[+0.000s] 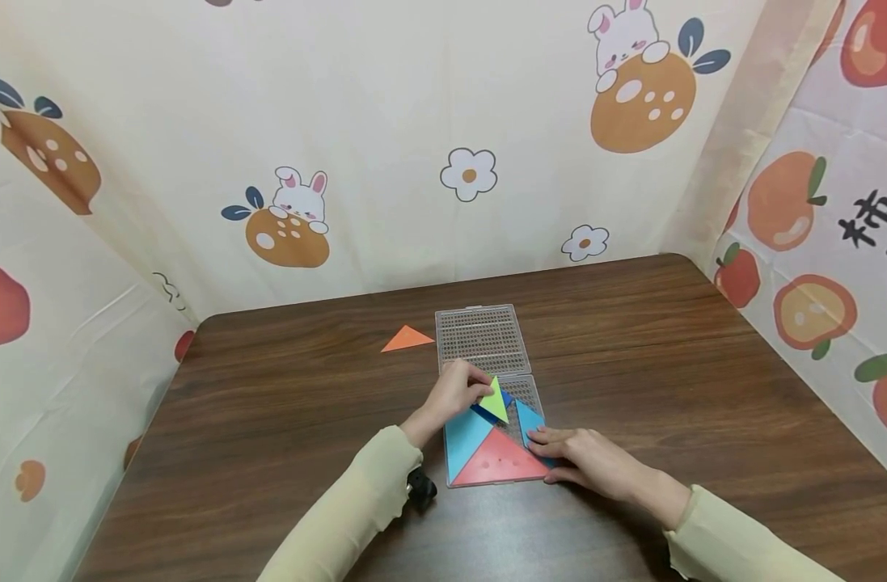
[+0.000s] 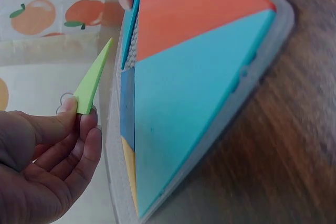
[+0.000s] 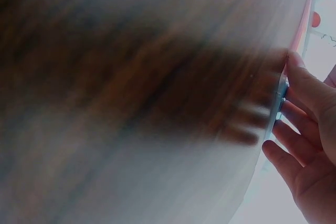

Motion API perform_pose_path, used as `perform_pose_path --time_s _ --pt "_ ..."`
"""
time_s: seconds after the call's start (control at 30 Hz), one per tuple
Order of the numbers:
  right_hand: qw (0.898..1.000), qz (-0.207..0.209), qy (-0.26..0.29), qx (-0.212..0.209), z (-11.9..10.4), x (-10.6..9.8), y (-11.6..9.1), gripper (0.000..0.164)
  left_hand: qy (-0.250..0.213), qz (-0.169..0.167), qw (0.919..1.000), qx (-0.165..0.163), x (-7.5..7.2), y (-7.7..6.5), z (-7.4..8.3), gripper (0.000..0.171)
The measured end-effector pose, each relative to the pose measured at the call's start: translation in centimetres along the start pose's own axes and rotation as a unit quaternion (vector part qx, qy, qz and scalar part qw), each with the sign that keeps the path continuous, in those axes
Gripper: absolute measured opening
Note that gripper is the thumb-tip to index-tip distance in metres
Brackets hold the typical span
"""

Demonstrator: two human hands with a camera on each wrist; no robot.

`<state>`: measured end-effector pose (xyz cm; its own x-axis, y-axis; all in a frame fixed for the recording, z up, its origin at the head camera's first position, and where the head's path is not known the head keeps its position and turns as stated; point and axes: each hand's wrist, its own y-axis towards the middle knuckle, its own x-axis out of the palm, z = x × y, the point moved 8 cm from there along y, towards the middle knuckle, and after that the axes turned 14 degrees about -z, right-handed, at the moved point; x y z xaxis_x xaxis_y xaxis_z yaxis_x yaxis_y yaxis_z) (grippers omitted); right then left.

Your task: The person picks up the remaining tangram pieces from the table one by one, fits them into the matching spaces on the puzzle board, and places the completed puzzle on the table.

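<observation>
My left hand pinches a yellow-green tangram triangle between thumb and fingers, over the lower half of a hinged clear case. In the left wrist view the triangle is tilted above the other pieces. My right hand rests its fingers on a light-blue piece along the case's right side, thumb at the near corner. A red triangle and a big light-blue triangle lie in the case. Dark blue and yellow pieces sit beyond them, partly hidden by my left hand in the head view.
The case's other half, a textured lid, lies opened flat toward the back. An orange triangle is on the wooden table left of that lid. Patterned curtains surround the table's back and sides. A small black object is at my left sleeve.
</observation>
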<state>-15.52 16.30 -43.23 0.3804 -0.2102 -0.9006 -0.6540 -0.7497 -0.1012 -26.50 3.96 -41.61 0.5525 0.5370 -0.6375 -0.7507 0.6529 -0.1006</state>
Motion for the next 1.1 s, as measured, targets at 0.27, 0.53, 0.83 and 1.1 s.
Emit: perform_pose_path --time_s 0.27,0.53,0.83,1.1 --pt "1.000 0.009 -0.007 -0.012 -0.2 -0.1 0.0 0.039 0.010 -0.011 0.9999 -0.006 0.9 0.1 0.5 0.009" --pt "1.000 0.011 -0.006 -0.014 -0.3 -0.1 0.0 0.039 0.024 -0.024 0.9994 0.007 1.9 0.4 0.8 0.008" --pt "1.000 0.007 0.002 -0.014 -0.3 -0.2 0.1 0.039 0.007 -0.036 0.9993 0.002 2.6 0.6 0.6 0.009" --pt "1.000 0.015 -0.017 -0.014 -0.4 -0.3 0.0 0.039 0.009 -0.043 0.9990 0.005 2.9 0.6 0.7 0.007"
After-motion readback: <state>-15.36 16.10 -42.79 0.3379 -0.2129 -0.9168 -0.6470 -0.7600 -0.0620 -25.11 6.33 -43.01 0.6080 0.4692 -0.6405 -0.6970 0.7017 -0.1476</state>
